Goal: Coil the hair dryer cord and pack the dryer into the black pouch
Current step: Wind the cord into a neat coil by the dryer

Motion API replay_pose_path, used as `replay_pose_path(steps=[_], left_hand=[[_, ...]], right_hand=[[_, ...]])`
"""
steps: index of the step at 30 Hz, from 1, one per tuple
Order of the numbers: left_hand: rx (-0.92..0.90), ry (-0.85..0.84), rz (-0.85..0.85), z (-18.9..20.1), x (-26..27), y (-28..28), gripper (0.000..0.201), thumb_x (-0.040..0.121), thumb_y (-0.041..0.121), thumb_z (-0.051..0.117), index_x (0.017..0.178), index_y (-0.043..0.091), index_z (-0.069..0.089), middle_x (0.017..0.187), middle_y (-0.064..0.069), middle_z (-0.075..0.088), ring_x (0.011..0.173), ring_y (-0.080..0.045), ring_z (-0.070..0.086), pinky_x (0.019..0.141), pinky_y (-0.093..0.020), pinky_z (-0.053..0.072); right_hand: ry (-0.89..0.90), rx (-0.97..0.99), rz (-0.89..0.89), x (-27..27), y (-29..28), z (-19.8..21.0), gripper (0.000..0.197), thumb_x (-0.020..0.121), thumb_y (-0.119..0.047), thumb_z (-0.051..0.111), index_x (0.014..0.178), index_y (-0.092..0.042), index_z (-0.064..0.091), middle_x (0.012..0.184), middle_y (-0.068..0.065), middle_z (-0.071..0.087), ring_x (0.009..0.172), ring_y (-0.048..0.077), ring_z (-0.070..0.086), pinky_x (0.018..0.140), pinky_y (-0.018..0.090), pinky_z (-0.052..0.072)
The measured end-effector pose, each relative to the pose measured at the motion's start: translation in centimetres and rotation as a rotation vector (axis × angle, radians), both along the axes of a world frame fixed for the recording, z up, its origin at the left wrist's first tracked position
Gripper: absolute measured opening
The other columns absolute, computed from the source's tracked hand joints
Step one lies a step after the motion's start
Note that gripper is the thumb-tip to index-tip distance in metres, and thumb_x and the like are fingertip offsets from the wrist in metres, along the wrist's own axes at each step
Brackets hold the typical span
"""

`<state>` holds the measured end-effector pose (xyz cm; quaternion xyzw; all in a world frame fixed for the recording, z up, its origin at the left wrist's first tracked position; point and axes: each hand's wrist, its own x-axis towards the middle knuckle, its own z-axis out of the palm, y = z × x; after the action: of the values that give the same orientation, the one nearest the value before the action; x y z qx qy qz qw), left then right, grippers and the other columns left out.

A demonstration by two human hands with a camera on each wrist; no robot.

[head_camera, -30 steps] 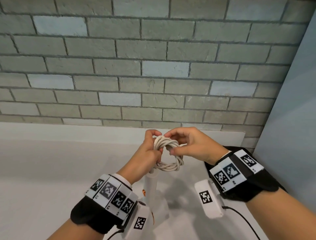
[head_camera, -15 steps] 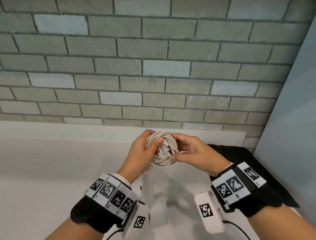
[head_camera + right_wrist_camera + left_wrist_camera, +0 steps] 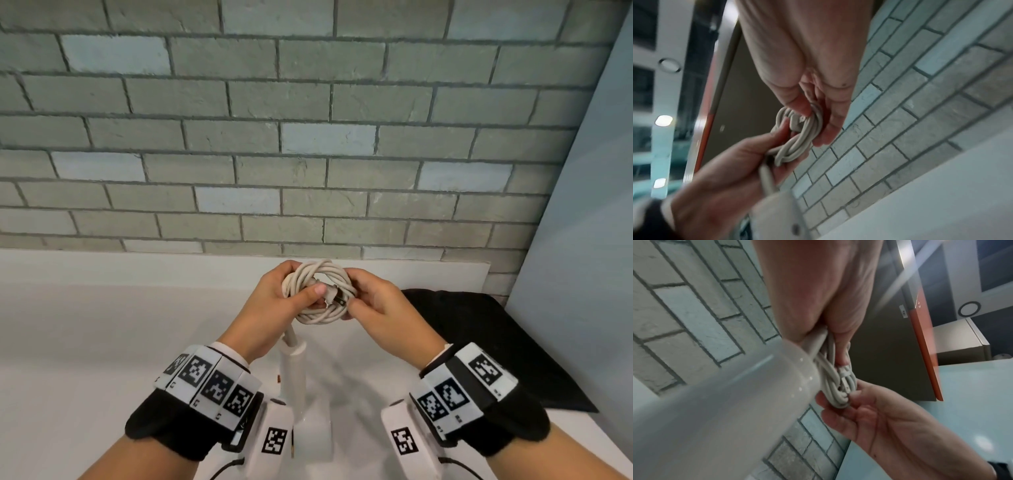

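cream cord (image 3: 320, 294), blk pouch (image 3: 486, 342), grey brick wall (image 3: 308, 120)

hands 2 (image 3: 274, 305) | cord coil 1 (image 3: 320, 313) | hair dryer 1 (image 3: 298, 377) | black pouch 1 (image 3: 479, 335), seemingly

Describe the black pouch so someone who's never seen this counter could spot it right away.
Start at the grey brick wall and drop to the white counter below it. At the counter's right end, beside the right hand, lies the black pouch: flat, soft, and the only dark thing on the pale surface.
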<state>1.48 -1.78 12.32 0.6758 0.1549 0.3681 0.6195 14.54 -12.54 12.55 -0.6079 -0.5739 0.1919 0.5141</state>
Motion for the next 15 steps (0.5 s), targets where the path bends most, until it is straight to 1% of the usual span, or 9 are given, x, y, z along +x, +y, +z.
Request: replay_pose_path(steps=[2,3,4,6,8,10,12,15], left_hand=[[0.035,-0.002,0.008,0.3,-0.3,-0.1,0.027,0.074,0.012,0.067,0.097,0.003,0.055,0.075,-0.003,0.067,0.066,-0.012,0.067,0.063,-0.022,0.056],[0.056,0.008,0.011,0.4,-0.4,-0.2,0.023,0.077,0.009,0.065,0.097,0.002,0.055,0.075,-0.003,0.067,0.065,-0.011,0.066,0.062,-0.020,0.055],[0.077,0.019,0.017,0.4,-0.4,-0.2,0.022,0.080,0.007,0.063,0.098,0.000,0.054,0.073,-0.002,0.066,0.064,-0.010,0.066,0.061,-0.019,0.054],[0.093,0.038,0.032,0.1,-0.4,-0.3,0.020,0.082,0.006,0.061,0.098,-0.002,0.052,0.067,0.000,0.066,0.060,-0.008,0.064,0.058,-0.018,0.052],[0.042,0.042,0.042,0.0,-0.3,-0.3,0.018,0.083,0.007,0.060,0.098,0.000,0.053,0.060,0.002,0.066,0.056,-0.007,0.063,0.056,-0.017,0.052],[-0.067,0.039,0.017,0.0,-0.2,-0.1,0.014,0.085,0.008,0.058,0.097,0.003,0.055,0.056,0.002,0.065,0.055,-0.009,0.063,0.055,-0.018,0.052],[-0.185,0.046,-0.069,0.2,-0.2,-0.1,0.012,0.086,0.013,0.055,0.094,0.004,0.059,0.057,0.001,0.064,0.056,-0.011,0.063,0.057,-0.019,0.053],[-0.282,0.049,-0.216,0.6,-0.1,-0.5,0.022,0.083,0.024,0.052,0.086,0.005,0.063,0.058,-0.001,0.062,0.059,-0.013,0.060,0.060,-0.021,0.052]], right_hand=[[0.089,0.016,0.035,-0.2,0.0,0.3,0.032,0.087,0.002,0.045,0.115,-0.008,0.055,0.105,0.013,0.066,0.091,0.024,0.065,0.077,0.034,0.058],[0.131,0.024,0.052,-0.3,-0.1,0.4,0.028,0.088,0.003,0.045,0.112,-0.004,0.056,0.101,0.013,0.065,0.087,0.021,0.065,0.074,0.030,0.058],[0.149,0.027,0.053,-0.4,-0.2,0.4,0.023,0.088,0.002,0.047,0.109,-0.001,0.056,0.098,0.014,0.065,0.084,0.019,0.064,0.072,0.028,0.058],[0.132,0.023,0.027,-0.5,-0.3,0.0,0.016,0.089,-0.003,0.049,0.103,0.002,0.055,0.096,0.016,0.066,0.081,0.019,0.065,0.071,0.029,0.058],[0.058,-0.001,-0.004,-0.6,-0.5,-0.5,0.014,0.090,-0.006,0.048,0.101,0.000,0.052,0.098,0.015,0.066,0.080,0.022,0.068,0.072,0.034,0.059],[-0.031,-0.005,-0.002,-0.6,-0.6,-0.6,0.016,0.091,-0.009,0.047,0.105,-0.003,0.049,0.101,0.013,0.065,0.079,0.023,0.068,0.071,0.036,0.059],[-0.094,0.005,0.013,-0.4,-0.9,-0.6,0.020,0.092,-0.011,0.045,0.112,-0.007,0.047,0.102,0.009,0.064,0.076,0.022,0.068,0.072,0.036,0.058],[-0.093,-0.003,0.032,0.1,-1.0,-0.9,0.033,0.094,-0.012,0.041,0.126,-0.018,0.036,0.099,0.007,0.062,0.070,0.023,0.068,0.076,0.038,0.056]])
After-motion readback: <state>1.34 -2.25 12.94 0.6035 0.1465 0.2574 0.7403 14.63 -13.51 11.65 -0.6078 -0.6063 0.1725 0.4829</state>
